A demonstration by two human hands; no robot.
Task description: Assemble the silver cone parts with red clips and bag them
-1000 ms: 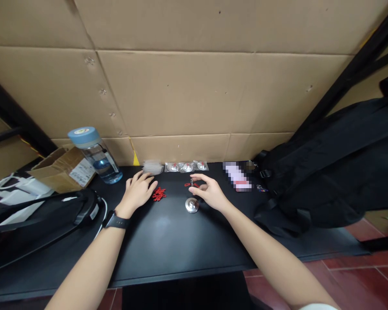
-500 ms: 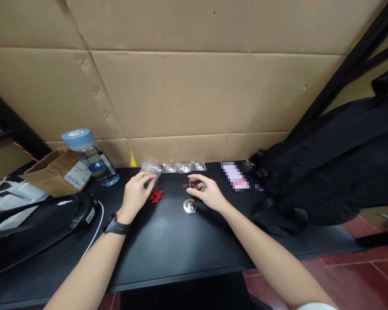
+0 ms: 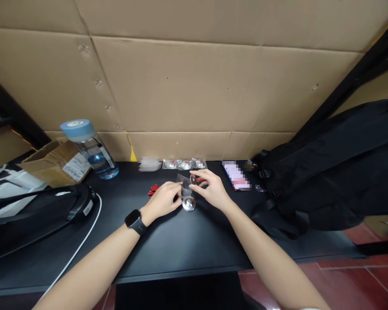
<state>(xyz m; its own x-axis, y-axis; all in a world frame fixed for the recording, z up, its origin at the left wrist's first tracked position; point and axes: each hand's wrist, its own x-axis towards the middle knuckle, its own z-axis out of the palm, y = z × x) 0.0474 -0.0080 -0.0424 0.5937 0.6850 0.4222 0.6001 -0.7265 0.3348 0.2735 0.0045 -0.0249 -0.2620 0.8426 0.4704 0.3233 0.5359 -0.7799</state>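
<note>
My left hand [image 3: 167,199] pinches a small clear plastic bag [image 3: 185,183] by its edge. Close beside the bag, my right hand [image 3: 211,189] grips a shiny finger cymbal [image 3: 193,179] on edge between thumb and fingers, with red cord [image 3: 199,180] at it. Under both hands a second finger cymbal [image 3: 189,204] lies dome up on the black table [image 3: 181,245]. A pile of red cords [image 3: 153,190] shows just behind my left hand, which partly covers it. Whether the held cymbal touches the bag I cannot tell.
Along the cardboard wall lie several clear bags [image 3: 149,164] and a row of bagged cymbals [image 3: 185,164]. A phone [image 3: 236,175] and a black backpack [image 3: 336,168] are on the right. A water bottle [image 3: 100,159], carton [image 3: 60,165], black bag [image 3: 39,215] and white cable [image 3: 76,249] occupy the left.
My left hand has come right from the stack of bags, bringing one clear bag over to the right hand. The right hand still grips its cymbal.
</note>
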